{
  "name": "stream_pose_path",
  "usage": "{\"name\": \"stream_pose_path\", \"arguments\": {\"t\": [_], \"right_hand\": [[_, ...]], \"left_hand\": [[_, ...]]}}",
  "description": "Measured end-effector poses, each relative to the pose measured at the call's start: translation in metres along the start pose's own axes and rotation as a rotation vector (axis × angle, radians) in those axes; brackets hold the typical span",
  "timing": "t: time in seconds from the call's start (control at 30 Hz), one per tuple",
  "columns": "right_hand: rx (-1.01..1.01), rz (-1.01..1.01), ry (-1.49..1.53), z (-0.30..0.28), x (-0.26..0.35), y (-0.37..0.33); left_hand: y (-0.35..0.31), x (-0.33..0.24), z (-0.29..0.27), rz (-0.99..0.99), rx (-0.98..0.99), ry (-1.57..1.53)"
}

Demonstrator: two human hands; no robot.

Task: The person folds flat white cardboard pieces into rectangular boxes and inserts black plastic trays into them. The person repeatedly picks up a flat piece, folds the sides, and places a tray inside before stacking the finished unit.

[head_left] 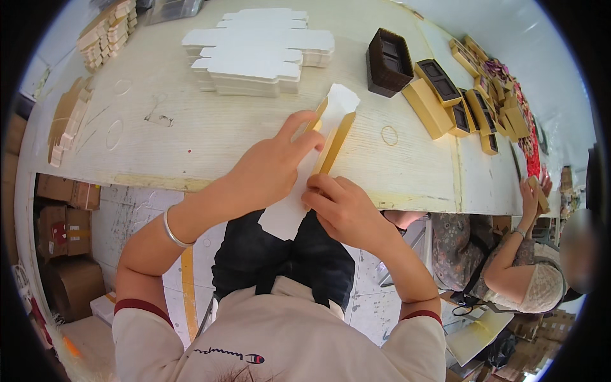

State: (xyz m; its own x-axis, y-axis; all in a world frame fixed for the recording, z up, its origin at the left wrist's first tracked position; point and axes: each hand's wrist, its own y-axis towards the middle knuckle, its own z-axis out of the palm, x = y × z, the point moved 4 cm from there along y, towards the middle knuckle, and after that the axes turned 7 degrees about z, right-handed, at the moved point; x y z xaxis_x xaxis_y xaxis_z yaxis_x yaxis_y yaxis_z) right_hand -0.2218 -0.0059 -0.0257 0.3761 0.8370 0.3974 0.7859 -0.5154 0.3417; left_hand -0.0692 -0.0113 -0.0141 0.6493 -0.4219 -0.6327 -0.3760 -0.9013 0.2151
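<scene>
Head view: one partly folded white-and-gold carton [335, 144] slants across the near edge of the desk [210, 140], far end above the desktop, near end over the dark trousers [283, 261]. The left hand [270, 169] has its grip closed on the carton's left wall; the right hand [344, 205] pinches the right wall lower down. A broad stretch of desktop separates the left hand from one bundle of blanks [69, 121] by the left edge; a narrower stretch separates the carton from gold boxes [428, 108] on the right. Beyond the carton stand one white carton stack [258, 48] and one nested stack of dark trays [389, 63]. At least three gold boxes hold dark trays; overlap prevents a full count.
</scene>
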Motion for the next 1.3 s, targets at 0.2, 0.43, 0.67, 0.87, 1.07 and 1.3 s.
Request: {"name": "stream_pose_path", "arguments": {"t": [0.2, 0.43, 0.67, 0.87, 1.07, 1.3], "right_hand": [[-0.025, 0.079, 0.370, -0.006, -0.015, -0.006], [0.084, 0.379, 0.466, -0.009, -0.014, 0.002], [0.011, 0.336, 0.313, -0.002, -0.004, 0.008], [0.065, 0.278, 0.392, -0.014, 0.005, -0.013], [-0.164, 0.006, 0.122, -0.009, 0.001, -0.024], [-0.397, 0.465, 0.769, 0.006, -0.017, -0.016]], "left_hand": [[-0.012, 0.015, 0.008, 0.120, 0.182, -0.087], [-0.019, 0.008, -0.005, 0.052, 0.342, -0.312], [-0.012, -0.005, 0.016, 0.102, 0.034, -0.224], [-0.014, -0.010, 0.017, 0.151, -0.073, -0.197], [-0.011, -0.006, 0.015, 0.008, 0.092, -0.380], [-0.014, -0.001, 0.011, -0.031, 0.120, -0.509]]}}
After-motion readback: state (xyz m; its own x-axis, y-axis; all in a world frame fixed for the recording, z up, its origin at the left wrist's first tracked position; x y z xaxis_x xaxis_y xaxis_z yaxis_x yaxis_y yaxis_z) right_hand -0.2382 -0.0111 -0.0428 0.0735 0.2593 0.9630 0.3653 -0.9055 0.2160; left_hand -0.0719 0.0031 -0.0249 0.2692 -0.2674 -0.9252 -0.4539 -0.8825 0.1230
